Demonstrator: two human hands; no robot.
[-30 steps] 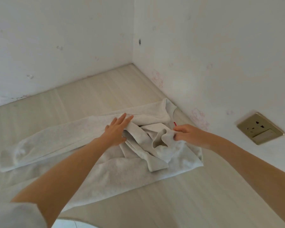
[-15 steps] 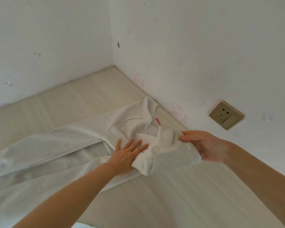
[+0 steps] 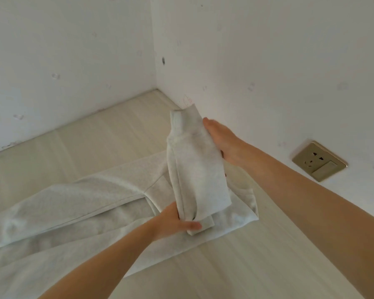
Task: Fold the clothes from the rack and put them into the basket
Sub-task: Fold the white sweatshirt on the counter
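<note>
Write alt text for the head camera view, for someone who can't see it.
Two bare hands lift a folded part of a light grey garment off a pale wood floor: the left hand grips its lower end, the right hand supports its upper side. The rest lies spread in a white-walled corner, near a brass wall socket.

The left hand [image 3: 175,221] grips the lower end of the folded garment [image 3: 195,169], thumb across its front. The right hand [image 3: 222,140] lies along the garment's upper right side, fingers extended toward its top; both forearms are bare.
</note>
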